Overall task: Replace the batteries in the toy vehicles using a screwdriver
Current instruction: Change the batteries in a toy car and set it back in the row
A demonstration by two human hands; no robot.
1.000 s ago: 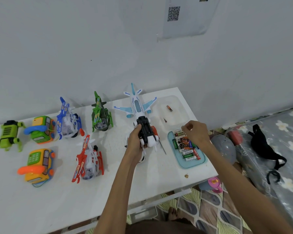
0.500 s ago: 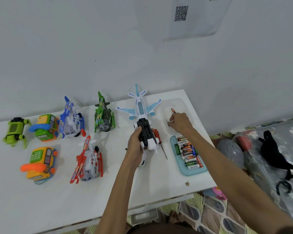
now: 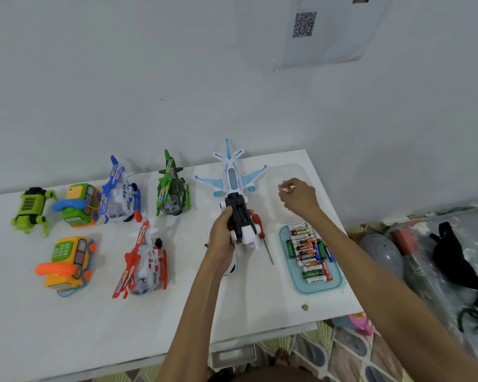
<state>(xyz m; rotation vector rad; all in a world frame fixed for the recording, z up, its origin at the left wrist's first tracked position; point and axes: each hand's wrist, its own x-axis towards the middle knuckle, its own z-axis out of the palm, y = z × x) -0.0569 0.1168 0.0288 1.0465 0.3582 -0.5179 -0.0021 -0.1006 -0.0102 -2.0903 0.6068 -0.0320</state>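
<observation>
White table, bare wall behind. Left of the battery tray your left hand grips the upturned toy vehicle, compartment seemingly open. Red screwdriver lies between. Beyond the tray your right hand pinches a small orange battery. Other toys likely pending.

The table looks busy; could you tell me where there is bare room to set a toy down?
Free: the table's near strip, in front of the yellow phone and red helicopter; also between the left forearm and battery tray. Crowded: the back row of toys, and around the screwdriver beside the held toy.
</observation>
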